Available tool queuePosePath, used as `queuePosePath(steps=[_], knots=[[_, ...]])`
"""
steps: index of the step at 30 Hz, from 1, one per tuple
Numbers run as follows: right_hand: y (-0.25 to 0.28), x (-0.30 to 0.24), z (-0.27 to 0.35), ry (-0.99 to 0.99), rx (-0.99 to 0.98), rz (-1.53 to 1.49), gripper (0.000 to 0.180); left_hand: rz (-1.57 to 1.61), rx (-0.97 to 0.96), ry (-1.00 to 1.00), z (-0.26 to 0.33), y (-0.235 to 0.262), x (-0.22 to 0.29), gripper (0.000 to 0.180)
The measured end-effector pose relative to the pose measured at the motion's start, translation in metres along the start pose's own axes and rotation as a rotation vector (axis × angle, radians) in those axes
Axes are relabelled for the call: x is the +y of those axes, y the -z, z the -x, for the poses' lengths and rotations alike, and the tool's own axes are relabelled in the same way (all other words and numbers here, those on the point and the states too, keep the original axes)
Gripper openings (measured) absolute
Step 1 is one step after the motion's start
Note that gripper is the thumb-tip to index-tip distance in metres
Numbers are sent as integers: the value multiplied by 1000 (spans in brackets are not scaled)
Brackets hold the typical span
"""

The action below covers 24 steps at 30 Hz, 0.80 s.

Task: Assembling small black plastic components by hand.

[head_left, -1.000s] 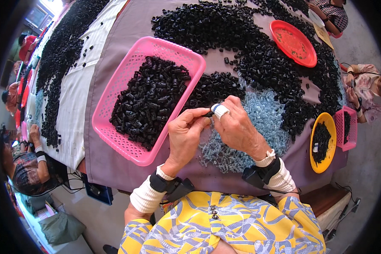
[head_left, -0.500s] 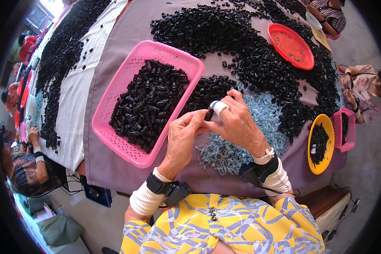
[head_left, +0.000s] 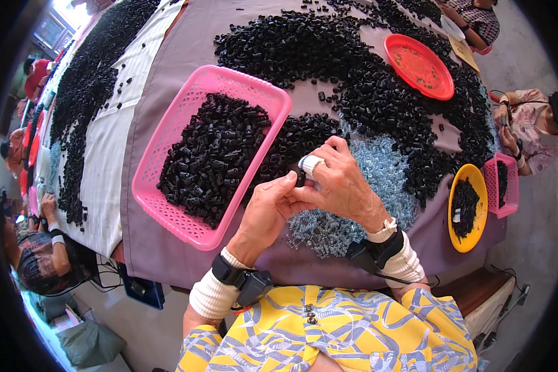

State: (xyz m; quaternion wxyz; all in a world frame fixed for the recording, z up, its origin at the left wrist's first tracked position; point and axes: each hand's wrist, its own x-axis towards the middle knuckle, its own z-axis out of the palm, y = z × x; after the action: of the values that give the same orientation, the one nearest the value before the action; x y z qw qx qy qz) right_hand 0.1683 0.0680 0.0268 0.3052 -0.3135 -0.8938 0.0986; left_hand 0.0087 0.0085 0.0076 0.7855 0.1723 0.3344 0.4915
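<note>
Small black part [head_left: 299, 175] at frame center, pinched between both hands' fingertips, above the clear-bits pile [head_left: 378, 180]. Left hand [head_left: 268, 208] fingers closed on it from below-left; right hand [head_left: 341, 186], taped finger, closed on it from the right. Pink basket [head_left: 167, 149] left of center is partly filled with black parts; big black heap [head_left: 378, 80] on desk [head_left: 167, 248] remains, so plenty left. Wrists angled inward, meeting.
</note>
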Motion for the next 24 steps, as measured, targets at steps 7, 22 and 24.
queuePosePath(steps=[7,22,24], knots=[[0,-2,-4,46,-14,-128,18,84,4,24,0,4,1,23],[4,-1,-9,85,-18,-136,21,-79,-7,-67,2,3,5,25],[10,-3,-12,49,-59,-133,24,-176,40,-122,8,1,12,23]])
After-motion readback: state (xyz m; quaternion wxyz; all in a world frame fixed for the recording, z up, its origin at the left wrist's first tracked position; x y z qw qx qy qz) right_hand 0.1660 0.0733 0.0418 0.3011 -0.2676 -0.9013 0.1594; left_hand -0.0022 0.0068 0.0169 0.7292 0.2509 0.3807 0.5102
